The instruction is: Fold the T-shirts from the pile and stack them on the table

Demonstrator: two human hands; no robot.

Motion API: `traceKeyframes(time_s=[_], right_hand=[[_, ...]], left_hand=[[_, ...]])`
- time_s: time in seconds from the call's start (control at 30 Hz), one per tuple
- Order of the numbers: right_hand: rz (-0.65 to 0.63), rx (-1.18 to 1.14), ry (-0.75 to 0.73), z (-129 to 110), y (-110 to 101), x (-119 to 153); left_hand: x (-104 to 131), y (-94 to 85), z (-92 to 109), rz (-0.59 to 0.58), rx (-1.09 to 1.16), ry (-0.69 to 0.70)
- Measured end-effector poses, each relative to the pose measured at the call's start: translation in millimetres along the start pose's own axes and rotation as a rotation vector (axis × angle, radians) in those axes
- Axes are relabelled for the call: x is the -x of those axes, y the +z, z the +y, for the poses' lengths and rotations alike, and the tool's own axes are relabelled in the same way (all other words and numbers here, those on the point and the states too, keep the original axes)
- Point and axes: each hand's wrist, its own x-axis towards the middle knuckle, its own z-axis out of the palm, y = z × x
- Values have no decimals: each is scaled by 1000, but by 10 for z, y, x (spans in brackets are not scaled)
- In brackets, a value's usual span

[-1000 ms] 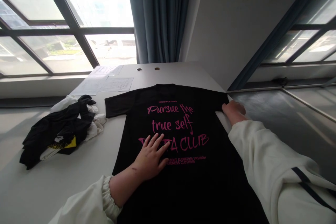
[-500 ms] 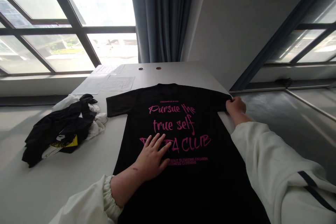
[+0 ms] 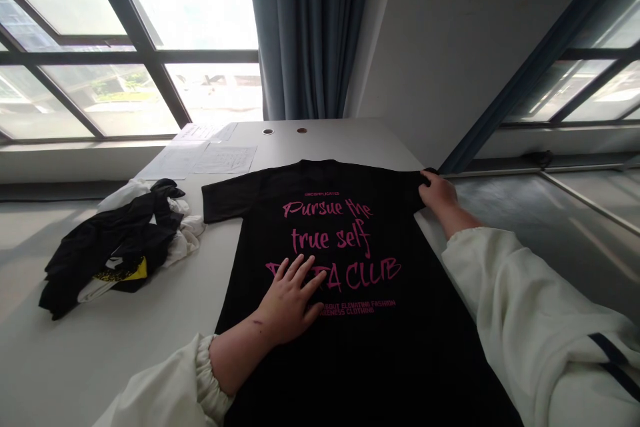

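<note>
A black T-shirt (image 3: 380, 360) with pink lettering lies spread on the white table (image 3: 165, 360), its collar toward the far side. My left hand (image 3: 293, 300) rests flat on the printed part, fingers apart, covering some letters. At the far right, my right hand (image 3: 437, 192) is closed on the shirt's right sleeve, whose end is bent up and inward. The left sleeve lies flat, stretched out to the side.
A crumpled pile of black and white clothes (image 3: 120, 240) with a yellow patch lies at the left. Papers (image 3: 225, 159) are at the table's far left, near two cable holes. Behind are a blue curtain (image 3: 310, 33) and windows.
My right hand has moved slightly inward and away from me, drawing the sleeve's end up and toward the shirt's body. My left hand has stayed in place.
</note>
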Motion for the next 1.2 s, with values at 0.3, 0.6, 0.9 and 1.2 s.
traceKeyframes(time_s=[0.3, 0.6, 0.9, 1.2], right_hand=[[-44, 38, -503, -797, 28, 269], [-456, 174, -653, -887, 464, 626], [-393, 157, -595, -755, 641, 755], [-349, 82, -581, -765, 606, 799]], left_hand=[[-5, -5, 3, -14, 3, -6], [-21, -33, 34, -23, 6, -14], [-23, -34, 25, -13, 8, -10], [-58, -59, -20, 25, 0, -41]])
